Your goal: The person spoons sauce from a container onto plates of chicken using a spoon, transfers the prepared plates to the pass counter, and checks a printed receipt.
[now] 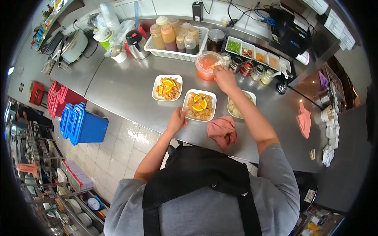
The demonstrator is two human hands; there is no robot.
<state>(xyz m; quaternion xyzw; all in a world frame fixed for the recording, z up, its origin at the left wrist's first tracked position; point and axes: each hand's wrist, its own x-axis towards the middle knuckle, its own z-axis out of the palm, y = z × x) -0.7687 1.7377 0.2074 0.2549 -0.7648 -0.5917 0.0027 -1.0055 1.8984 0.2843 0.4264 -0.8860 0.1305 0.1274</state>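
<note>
My left hand [178,119] is at the left edge of a square white bowl [201,105] of browned pieces topped with orange slices, its fingers closed on the rim. My right hand [225,76] reaches to a clear round tub [207,63] of red-orange sauce and pinches the light-coloured handle of a spoon [215,65] standing in it. A similar bowl [167,88] with orange slices lies to the left. Partly behind my right forearm is a third white bowl [241,104] with pale food. A crumpled pink cloth [222,131] lies near the counter's front edge.
A white basket [177,54] of squeeze bottles stands at the back, beside a steel jug [137,44]. Small jars [247,68] and a tray of toppings [260,56] stand back right. Another pink cloth [303,120] lies right. Blue bins [89,124] stand on the floor left.
</note>
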